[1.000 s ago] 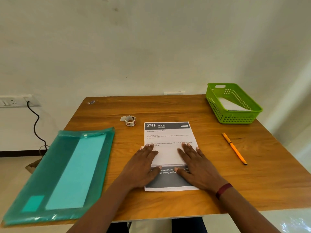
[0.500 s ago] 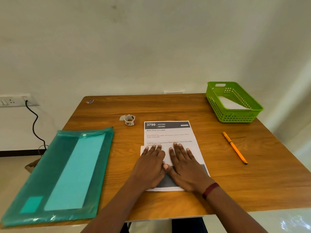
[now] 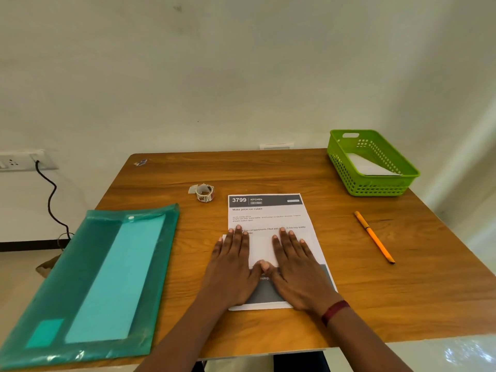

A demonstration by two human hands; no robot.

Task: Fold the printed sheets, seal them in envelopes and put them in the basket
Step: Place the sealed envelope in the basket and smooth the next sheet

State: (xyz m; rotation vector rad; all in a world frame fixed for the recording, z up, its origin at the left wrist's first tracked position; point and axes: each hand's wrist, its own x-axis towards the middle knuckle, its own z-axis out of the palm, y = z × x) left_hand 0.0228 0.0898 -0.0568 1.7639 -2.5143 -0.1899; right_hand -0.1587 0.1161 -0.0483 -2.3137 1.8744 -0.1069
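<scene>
A printed sheet [image 3: 268, 218] is laid flat on the wooden table, near the front edge. It is white, with a dark band at the top where "3799" and "KITCHEN" are printed, and "Make juice ice cubes" is written below. A dark block is seen at its near end. A white folded part is seen lying over its middle. A green basket [image 3: 381, 187] with many small holes is placed at the far right corner of the table, well apart from the sheet. A white envelope [image 3: 367, 165] is seen lying inside it.
</scene>
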